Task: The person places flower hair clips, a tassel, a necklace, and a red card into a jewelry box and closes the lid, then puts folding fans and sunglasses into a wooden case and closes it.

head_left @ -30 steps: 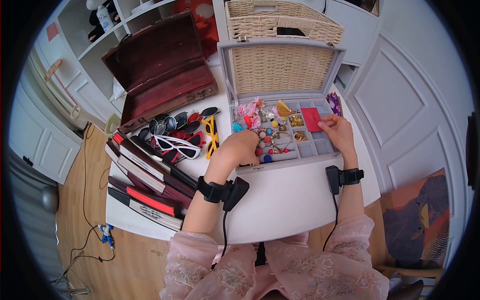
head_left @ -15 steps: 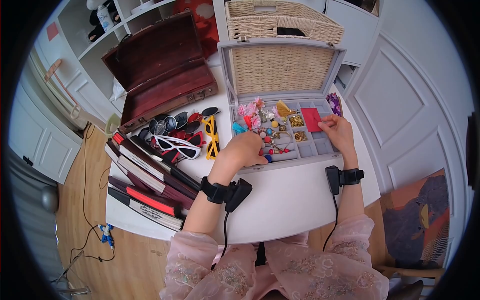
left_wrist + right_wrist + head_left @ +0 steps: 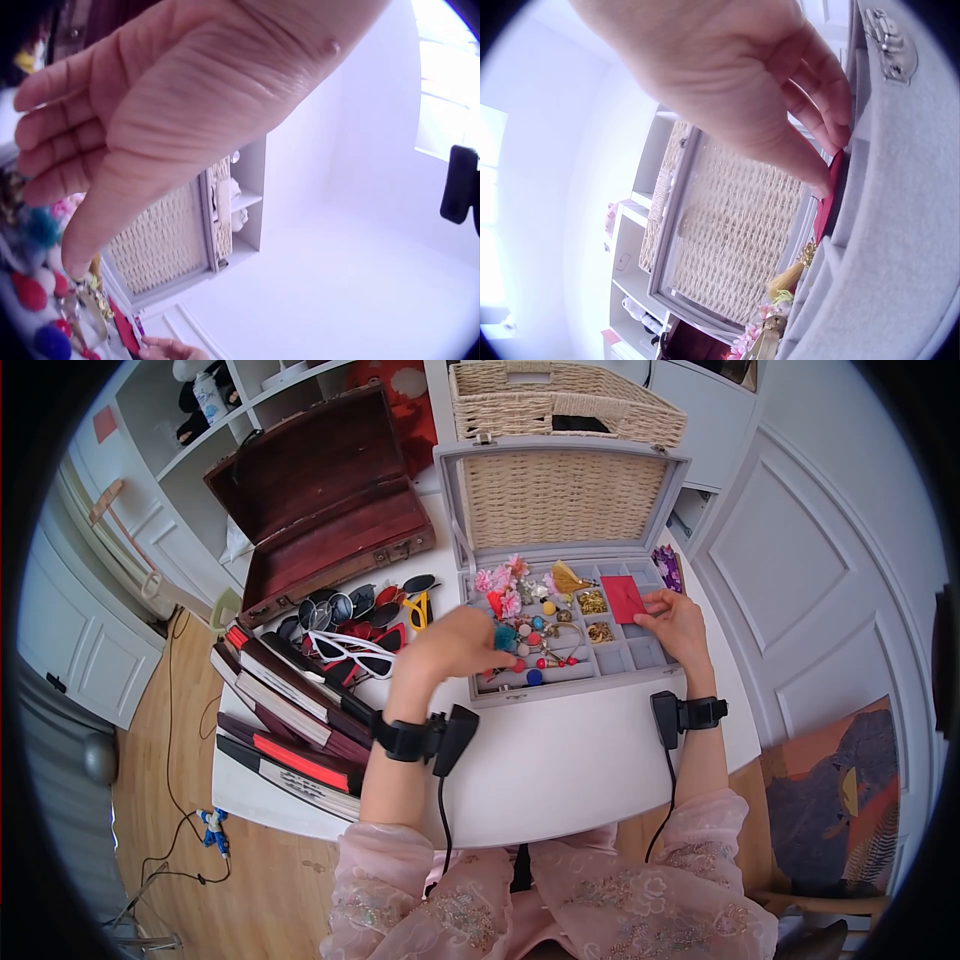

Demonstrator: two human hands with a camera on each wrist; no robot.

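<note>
My left hand [image 3: 450, 645] hovers at the left edge of a grey compartmented jewelry box [image 3: 610, 682], its fingers loosely extended and holding nothing in the left wrist view. A turquoise tassel [image 3: 505, 637] shows just beyond its thumb, beside several coloured beads and pompoms such as a blue pompom [image 3: 535, 677]. At the box's right side, my right hand [image 3: 676, 625] pinches the edge of a red envelope [image 3: 622, 598] between thumb and fingers. In the right wrist view the red envelope [image 3: 824, 217] lies against the compartment dividers. Pink flowers [image 3: 512, 603] and gold jewelry [image 3: 600, 632] fill nearby compartments.
The box's lid [image 3: 565, 500] stands raised against a wicker basket [image 3: 570, 400]. Left of the box lie several sunglasses [image 3: 350, 655], with an open brown suitcase [image 3: 330, 550] behind and stacked books [image 3: 300, 710] in front. A purple patterned item [image 3: 668, 567] sits at right.
My left hand has drawn back leftward from the compartments, over the yellow sunglasses. The turquoise tassel now shows farther right and nearer the front. My right hand stays at the red envelope.
</note>
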